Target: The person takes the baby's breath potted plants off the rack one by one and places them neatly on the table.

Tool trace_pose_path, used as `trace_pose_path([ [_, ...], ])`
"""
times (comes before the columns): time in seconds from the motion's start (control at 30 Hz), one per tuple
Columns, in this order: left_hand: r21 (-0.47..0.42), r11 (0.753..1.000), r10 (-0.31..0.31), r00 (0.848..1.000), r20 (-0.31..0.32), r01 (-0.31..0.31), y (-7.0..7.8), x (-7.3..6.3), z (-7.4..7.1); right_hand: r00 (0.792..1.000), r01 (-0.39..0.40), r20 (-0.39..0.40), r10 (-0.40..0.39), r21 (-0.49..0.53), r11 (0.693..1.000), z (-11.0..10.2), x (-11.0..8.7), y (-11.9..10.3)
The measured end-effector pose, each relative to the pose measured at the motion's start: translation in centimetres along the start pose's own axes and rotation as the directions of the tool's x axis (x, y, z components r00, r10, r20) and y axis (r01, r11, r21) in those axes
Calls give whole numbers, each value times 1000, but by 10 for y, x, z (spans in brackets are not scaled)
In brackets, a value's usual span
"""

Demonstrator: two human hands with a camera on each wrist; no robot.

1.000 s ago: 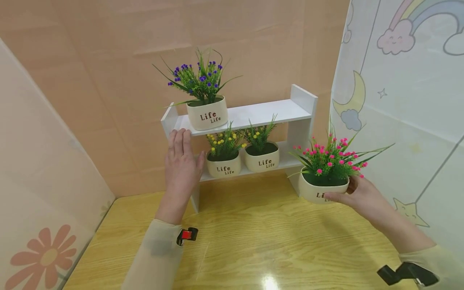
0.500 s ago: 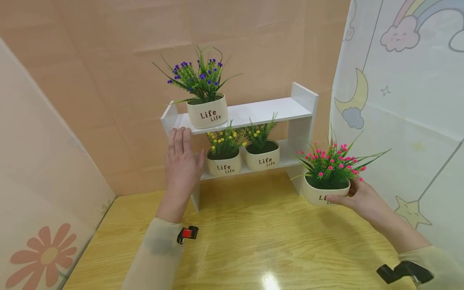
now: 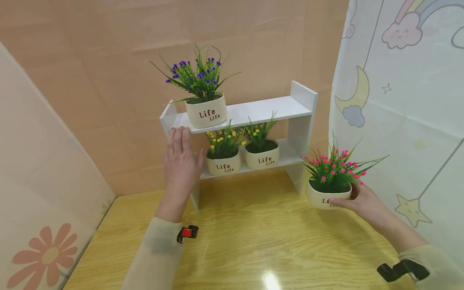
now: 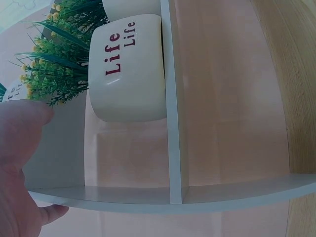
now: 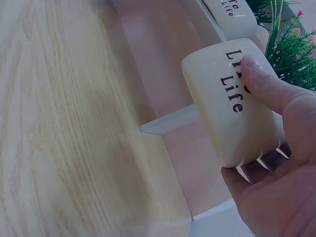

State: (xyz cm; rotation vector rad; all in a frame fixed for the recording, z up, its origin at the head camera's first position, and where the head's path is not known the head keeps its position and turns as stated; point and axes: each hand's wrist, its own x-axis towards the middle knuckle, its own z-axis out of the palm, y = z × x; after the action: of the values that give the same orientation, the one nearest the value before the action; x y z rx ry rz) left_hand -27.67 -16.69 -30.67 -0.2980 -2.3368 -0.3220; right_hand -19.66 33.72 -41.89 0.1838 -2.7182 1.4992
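A cream pot of pink artificial flowers [image 3: 319, 198] is held up just right of a white two-tier shelf [image 3: 268, 109]. My right hand [image 3: 369, 205] grips its right side, the thumb across the "Life" lettering; in the right wrist view, fingers bend under the pot [image 5: 217, 113]. My left hand [image 3: 180, 165] holds the shelf's left end. In the left wrist view its thumb lies inside the side panel [image 4: 123, 197] and a fingertip shows outside. A pot of purple flowers [image 3: 206, 112] stands at the left of the upper tier.
Two pots of yellow flowers, the left one [image 3: 223, 166] and the right one [image 3: 262, 158], stand side by side on the lower tier. The shelf stands on a wooden table [image 3: 250, 233]. A peach cloth [image 3: 119, 80] hangs behind, a patterned white one [image 3: 409, 133] to the right.
My right hand has moved the pink-flower pot slightly to the right and down, away from the shelf's right end. My left hand stays in place on the shelf.
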Motion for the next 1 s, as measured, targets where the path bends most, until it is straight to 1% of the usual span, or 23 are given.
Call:
trace_pose_path([
  [0.17, -13, 1000, -3, 1000, 12, 3, 1, -1, 0, 1000, 19, -4, -19, 28, 999, 2, 1, 13],
  [0.4, -28, 1000, -2, 1000, -1, 2, 1, 0, 0, 1000, 21, 5, -21, -3, 1000, 6, 2, 23],
  [0.53, -29, 1000, 3, 1000, -4, -3, -1, 0, 1, 1000, 22, 7, -22, 1, 1000, 7, 1, 27],
  [0.77, -22, 1000, 9, 1000, -14, -9, -2, 1, 2, 998, 54, 21, -55, 37, 998, 10, 1, 37],
  [1.0, -34, 999, 11, 1000, -22, -12, -2, 2, 3, 996, 84, 16, -84, 17, 996, 16, 4, 51],
])
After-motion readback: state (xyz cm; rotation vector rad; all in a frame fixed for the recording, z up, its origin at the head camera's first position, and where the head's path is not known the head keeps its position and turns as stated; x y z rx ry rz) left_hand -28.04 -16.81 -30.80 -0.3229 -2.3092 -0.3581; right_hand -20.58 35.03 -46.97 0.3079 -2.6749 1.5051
